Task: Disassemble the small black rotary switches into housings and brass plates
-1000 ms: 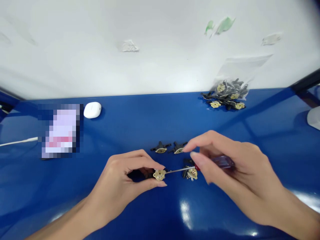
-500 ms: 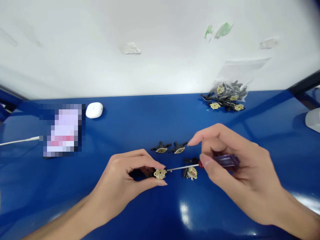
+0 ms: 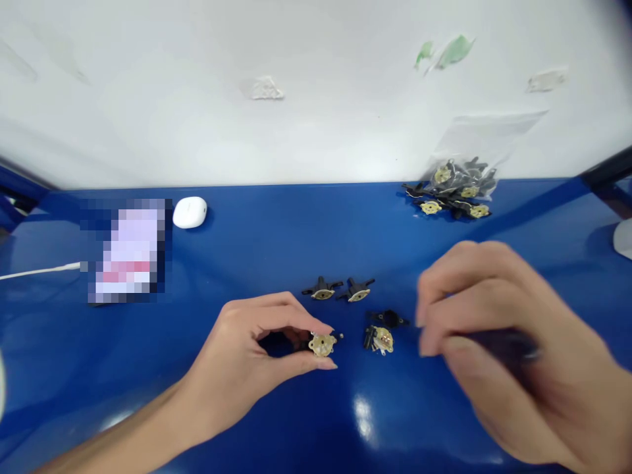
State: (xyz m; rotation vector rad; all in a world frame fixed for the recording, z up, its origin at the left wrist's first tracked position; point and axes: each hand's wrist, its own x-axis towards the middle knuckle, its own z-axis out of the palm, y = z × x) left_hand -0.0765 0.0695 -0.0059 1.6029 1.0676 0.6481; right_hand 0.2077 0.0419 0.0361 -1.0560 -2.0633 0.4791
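Down near the front edge of the blue table, the left hand pinches a small part between thumb and forefinger, its round brass-coloured face turned to the right and its black body tucked back into the curled fingers. The grip is narrow and closed, just wide enough for the part, which sits low over the tabletop. A tiny screw lies just beside it.

The right hand hangs well apart to the right, blurred. Its fingers are curled and something dark shows among them, but I cannot tell whether it is gripped or what it is.

Between the two hands lies a loose part with a black piece just behind it. Two more parts rest side by side a little farther back. A clear bag of the same parts leans against the white wall at the far right, a white case sits at the far left, and a white cable runs in from the left edge.

The held part looks very light and stiff, hard plastic behind thin metal. It seems easy to drop or flick away, and the thin brass tabs look as if they could bend. The black body's sides appear the safest place to take hold, leaving the brass face clear
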